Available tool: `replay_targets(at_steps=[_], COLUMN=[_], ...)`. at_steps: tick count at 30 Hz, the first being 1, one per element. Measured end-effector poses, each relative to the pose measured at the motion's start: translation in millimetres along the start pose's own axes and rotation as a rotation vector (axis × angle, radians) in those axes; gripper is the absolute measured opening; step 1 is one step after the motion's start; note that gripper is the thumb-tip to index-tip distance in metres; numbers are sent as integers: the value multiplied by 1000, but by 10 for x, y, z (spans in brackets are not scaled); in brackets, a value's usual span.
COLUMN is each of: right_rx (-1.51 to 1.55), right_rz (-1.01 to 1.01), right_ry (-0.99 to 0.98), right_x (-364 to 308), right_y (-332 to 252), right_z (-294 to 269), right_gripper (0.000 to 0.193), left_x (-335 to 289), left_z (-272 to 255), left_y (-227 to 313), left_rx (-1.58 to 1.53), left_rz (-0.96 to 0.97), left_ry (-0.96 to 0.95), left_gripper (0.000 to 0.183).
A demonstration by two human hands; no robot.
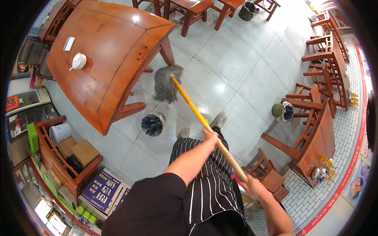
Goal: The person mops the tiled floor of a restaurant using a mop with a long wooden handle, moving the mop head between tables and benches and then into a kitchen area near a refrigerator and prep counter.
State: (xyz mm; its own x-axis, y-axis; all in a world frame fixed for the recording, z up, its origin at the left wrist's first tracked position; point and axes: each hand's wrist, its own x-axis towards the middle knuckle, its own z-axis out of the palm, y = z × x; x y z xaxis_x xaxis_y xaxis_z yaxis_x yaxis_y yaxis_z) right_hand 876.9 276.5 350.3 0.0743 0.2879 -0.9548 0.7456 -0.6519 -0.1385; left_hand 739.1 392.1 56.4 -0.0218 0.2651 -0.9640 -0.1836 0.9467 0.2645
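Note:
A mop with a long yellow and bare-wood handle (190, 103) slants across the view. Its grey string head (167, 83) lies spread on the tiled floor, close to a leg of the big wooden table (106, 39). Partway down the handle my left hand (211, 137) is closed round it. My right hand (255, 188) grips the handle nearer its lower end, beside my right hip. Both my shoes stand on the tiles between the hands and the mop head.
A bin with a black liner (153, 125) stands left of my feet. Another lined bin (282, 111) sits by the wooden chairs (313, 96) at right. A boxed purple carton (103, 190) is at lower left. Wooden stools (193, 8) line the far side.

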Motion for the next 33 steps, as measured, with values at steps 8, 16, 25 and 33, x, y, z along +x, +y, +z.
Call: replay_targets(at_steps=[8, 16, 25, 33], right_rx=[79, 291, 115, -347], right_rz=[-251, 64, -31, -302], right_ry=[-59, -132, 24, 147], right_x=[735, -54, 239, 1954], right_y=[-150, 1404, 1867, 480], right_z=[-889, -2008, -2792, -3684], right_gripper=[44, 36, 31, 35], left_x=[680, -261, 172, 487], left_z=[184, 2031, 3034, 1556], left_y=[747, 26, 263, 2952], left_rx=[101, 127, 39, 461], left_rz=[295, -185, -235, 957], left_ry=[304, 61, -350, 402], left_gripper=[53, 88, 97, 61])
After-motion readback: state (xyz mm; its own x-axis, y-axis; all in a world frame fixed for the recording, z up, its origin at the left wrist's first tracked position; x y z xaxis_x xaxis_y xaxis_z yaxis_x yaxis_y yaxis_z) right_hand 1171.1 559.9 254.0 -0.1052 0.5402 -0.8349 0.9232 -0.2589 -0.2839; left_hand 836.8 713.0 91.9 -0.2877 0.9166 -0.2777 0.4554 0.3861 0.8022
